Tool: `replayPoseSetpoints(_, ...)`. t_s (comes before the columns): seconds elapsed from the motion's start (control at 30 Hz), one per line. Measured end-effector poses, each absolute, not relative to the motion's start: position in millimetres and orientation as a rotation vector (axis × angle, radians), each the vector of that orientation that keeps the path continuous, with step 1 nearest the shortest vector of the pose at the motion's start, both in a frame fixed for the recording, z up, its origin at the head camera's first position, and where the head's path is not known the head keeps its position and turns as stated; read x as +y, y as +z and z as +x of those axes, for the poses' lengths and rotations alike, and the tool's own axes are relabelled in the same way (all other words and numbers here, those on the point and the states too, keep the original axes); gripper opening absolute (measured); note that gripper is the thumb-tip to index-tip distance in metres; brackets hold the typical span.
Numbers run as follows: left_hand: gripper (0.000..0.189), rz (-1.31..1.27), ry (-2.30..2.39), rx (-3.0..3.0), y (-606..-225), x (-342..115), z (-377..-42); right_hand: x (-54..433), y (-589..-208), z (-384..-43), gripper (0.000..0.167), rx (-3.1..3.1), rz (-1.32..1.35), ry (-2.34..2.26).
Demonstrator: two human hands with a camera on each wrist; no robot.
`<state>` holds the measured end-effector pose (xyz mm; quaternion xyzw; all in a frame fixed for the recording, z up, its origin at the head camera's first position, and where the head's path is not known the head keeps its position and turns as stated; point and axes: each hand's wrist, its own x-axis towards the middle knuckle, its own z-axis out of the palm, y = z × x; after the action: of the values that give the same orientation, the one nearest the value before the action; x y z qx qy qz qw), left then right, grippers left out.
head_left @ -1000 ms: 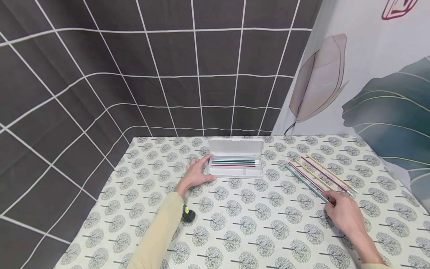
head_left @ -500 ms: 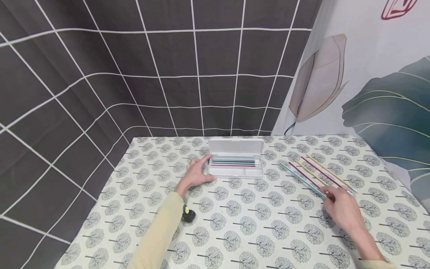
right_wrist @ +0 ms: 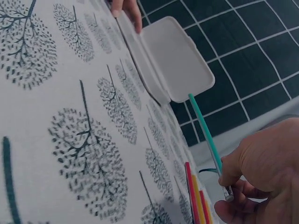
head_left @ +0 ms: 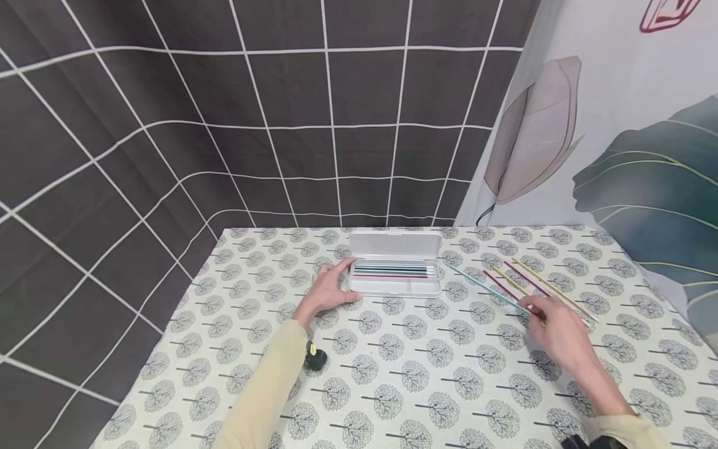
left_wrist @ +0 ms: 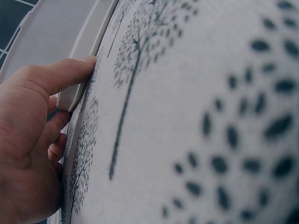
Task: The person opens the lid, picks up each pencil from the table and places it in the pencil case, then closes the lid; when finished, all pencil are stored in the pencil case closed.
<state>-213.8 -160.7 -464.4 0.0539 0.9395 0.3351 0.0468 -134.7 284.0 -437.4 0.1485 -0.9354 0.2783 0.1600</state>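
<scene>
A white pencil case (head_left: 381, 287) lies with its lid (head_left: 395, 245) raised at the back of the table. Several pencils, dark green and red among them, lie side by side in its rear section. My left hand (head_left: 325, 292) holds the case's left end, thumb (left_wrist: 74, 72) at the front edge and fingers behind. On the right, my right hand (head_left: 561, 329) pinches a green pencil (right_wrist: 205, 128) close to its silvery end. The pencil's other end points toward the case and overlaps the lid in the right wrist view.
Red and yellow pencils (head_left: 552, 287) lie in a slanted row beside my right hand. A cloth printed with trees (head_left: 387, 380) covers the table. Behind the table hangs a dark checked curtain (head_left: 280, 87), with a leaf-printed white one (head_left: 611, 56) at right.
My right hand has lifted the green pencil from the row and moved it leftward, toward the case. My left hand has stayed on the case.
</scene>
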Motion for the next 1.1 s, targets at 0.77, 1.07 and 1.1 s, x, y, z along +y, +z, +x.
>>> replayPoseSetpoints(0.77,0.096,0.162,1.041,2.866,-465,-161,-214,244,-419,-170,0.035,-2.587,0.681,0.789)
replayPoseSetpoints(1.07,0.096,0.167,1.027,2.871,-467,-161,-215,225,-419,-184,0.035,-2.583,0.755,0.786)
replayPoseSetpoints(1.1,0.096,0.166,1.023,2.872,-467,-161,-215,223,-420,-186,0.035,-2.572,0.77,0.782)
